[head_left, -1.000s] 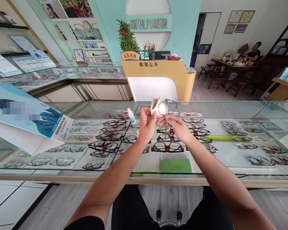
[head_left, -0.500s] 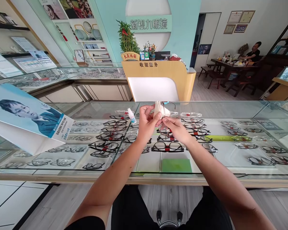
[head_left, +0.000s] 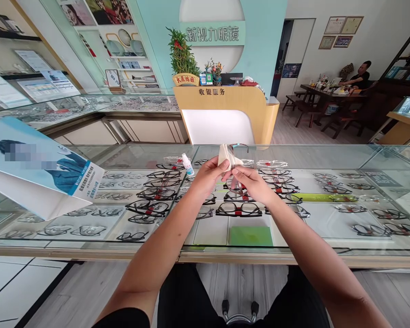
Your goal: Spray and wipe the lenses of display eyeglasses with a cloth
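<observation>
Above the glass counter point(head_left: 328, 155) my two hands meet around a pair of glasses point(head_left: 238, 146) with a thin frame. My left hand point(head_left: 208, 175) pinches a small cream cloth point(head_left: 225, 157) against one lens. My right hand point(head_left: 251, 182) grips the frame from below, fingers closed on it. Part of the glasses is hidden by the cloth and my fingers.
A small white spray bottle point(head_left: 187, 165) stands on the counter left of my hands. Rows of glasses point(head_left: 153, 191) lie inside the case, with a green pad point(head_left: 251, 236). A tilted poster stand point(head_left: 41, 164) sits at left. A person sits at a far table point(head_left: 360, 75).
The cloth has folded over the lens, and my left hand has dropped slightly and rotated while rubbing. The glasses stayed in nearly the same place.
</observation>
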